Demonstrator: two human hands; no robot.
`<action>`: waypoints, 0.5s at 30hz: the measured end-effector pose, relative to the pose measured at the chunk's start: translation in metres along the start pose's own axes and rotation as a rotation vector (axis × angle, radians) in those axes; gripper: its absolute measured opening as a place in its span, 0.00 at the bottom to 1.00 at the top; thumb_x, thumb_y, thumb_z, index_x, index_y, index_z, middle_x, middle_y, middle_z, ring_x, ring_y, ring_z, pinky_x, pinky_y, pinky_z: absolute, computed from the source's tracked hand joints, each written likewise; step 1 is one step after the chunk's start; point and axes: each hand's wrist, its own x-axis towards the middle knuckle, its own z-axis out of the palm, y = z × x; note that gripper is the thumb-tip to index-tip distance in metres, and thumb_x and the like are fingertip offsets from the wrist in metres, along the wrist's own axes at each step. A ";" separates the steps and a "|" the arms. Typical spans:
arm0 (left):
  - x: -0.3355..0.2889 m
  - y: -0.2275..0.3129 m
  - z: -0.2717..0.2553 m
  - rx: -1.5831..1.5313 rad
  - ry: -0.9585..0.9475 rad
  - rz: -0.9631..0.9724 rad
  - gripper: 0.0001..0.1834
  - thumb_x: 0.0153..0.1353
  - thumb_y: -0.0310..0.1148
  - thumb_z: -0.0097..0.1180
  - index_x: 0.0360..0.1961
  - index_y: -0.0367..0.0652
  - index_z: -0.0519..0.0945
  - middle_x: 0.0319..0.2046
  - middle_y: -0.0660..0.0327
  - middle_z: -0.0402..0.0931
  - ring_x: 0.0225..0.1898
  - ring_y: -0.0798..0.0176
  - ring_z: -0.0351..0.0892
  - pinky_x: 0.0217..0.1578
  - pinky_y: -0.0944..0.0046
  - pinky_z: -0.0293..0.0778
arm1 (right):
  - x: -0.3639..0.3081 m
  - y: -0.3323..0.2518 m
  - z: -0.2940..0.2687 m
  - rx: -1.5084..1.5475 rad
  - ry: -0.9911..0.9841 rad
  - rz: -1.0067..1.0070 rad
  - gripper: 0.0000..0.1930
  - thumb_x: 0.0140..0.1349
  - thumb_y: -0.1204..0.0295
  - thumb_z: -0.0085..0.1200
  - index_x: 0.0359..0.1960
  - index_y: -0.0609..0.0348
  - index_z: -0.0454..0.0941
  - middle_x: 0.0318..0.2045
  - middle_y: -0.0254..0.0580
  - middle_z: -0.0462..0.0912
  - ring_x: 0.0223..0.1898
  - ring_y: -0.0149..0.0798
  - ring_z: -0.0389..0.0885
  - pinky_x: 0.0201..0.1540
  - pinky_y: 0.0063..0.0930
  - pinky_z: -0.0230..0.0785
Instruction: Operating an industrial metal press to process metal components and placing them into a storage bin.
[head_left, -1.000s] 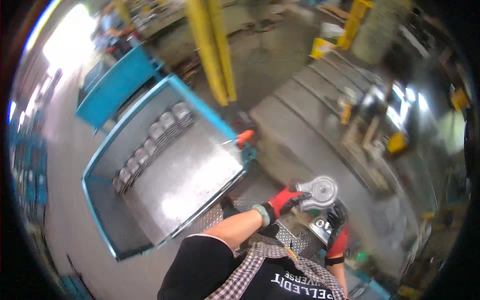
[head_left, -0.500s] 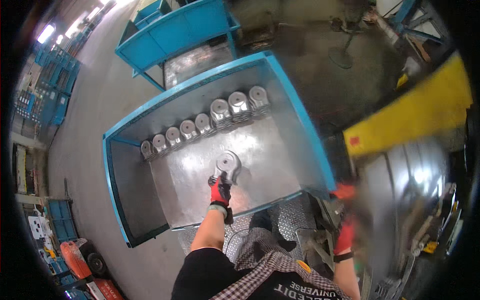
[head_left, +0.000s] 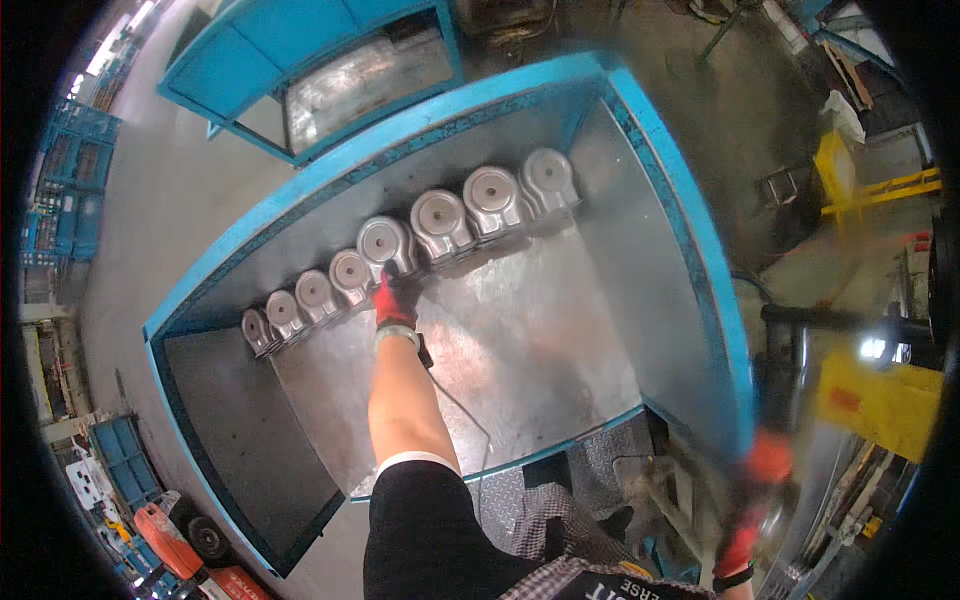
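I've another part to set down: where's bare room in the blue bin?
Bare: the bin floor right of the left forearm, bordered by the row of metal parts, right wall and near rim; a smaller patch between forearm and left wall. Crowded: the far wall, where the parts stand packed, the left hand at one.

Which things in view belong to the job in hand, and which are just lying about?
In hand:
- left hand, touching a metal part
- neighbouring stacked metal parts
- blue-rimmed bin holding them

Apparently just around:
- second blue bin
- orange-red wheeled machine
- yellow panel
- blue racks
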 end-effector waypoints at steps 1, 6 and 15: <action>0.010 -0.004 -0.012 0.009 -0.071 -0.092 0.26 0.59 0.57 0.41 0.44 0.47 0.71 0.32 0.60 0.77 0.30 0.61 0.76 0.31 0.61 0.73 | 0.003 0.001 -0.005 0.005 0.002 -0.012 0.27 0.64 0.58 0.40 0.61 0.58 0.54 0.57 0.43 0.63 0.54 0.38 0.64 0.55 0.33 0.59; 0.007 -0.004 0.003 0.164 0.022 -0.126 0.32 0.55 0.62 0.42 0.50 0.48 0.69 0.40 0.60 0.76 0.34 0.60 0.75 0.34 0.57 0.73 | 0.003 0.003 -0.010 0.051 0.042 -0.103 0.26 0.64 0.58 0.40 0.60 0.60 0.58 0.54 0.42 0.66 0.51 0.36 0.68 0.53 0.32 0.62; -0.073 -0.024 0.006 0.045 0.128 -0.011 0.30 0.54 0.59 0.47 0.55 0.58 0.64 0.58 0.56 0.54 0.47 0.51 0.69 0.42 0.50 0.67 | -0.007 -0.022 0.012 -0.009 -0.030 -0.009 0.21 0.67 0.63 0.36 0.58 0.61 0.60 0.50 0.39 0.70 0.48 0.33 0.70 0.52 0.28 0.62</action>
